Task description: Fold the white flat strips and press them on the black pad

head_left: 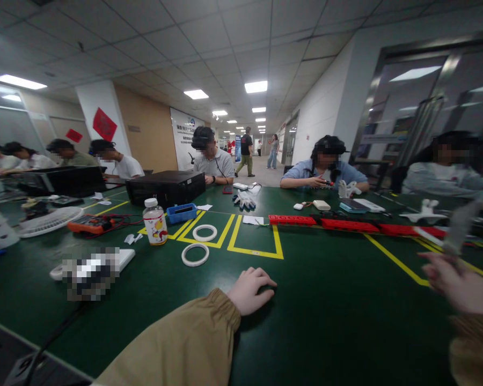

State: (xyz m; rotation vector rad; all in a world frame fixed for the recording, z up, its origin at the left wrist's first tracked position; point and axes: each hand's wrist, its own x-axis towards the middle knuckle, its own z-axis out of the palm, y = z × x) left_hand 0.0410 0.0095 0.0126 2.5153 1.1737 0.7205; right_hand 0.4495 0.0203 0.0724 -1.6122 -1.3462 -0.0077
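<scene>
My left hand [250,291] rests on the green table [306,311]; its thumb and fingers are loosely bent and apart, with nothing in them. At the right edge my right hand [462,284] is raised over the tabletop, smeared by motion. Its fingers are closed on a pale, flat, see-through strip [461,230] that stands upright; blur hides its exact kind. Beyond my left hand lie two white rings [195,255] that look like rolls of tape. A row of red power strips [348,225] runs behind and left of my right hand.
Yellow tape outlines [255,253] mark the tabletop. A pill bottle [155,222], a blue tray [181,213], an orange multimeter [92,223] and a black box [166,186] stand to the left. Gloves [244,200] lie farther back. Several people wearing headsets sit around the table.
</scene>
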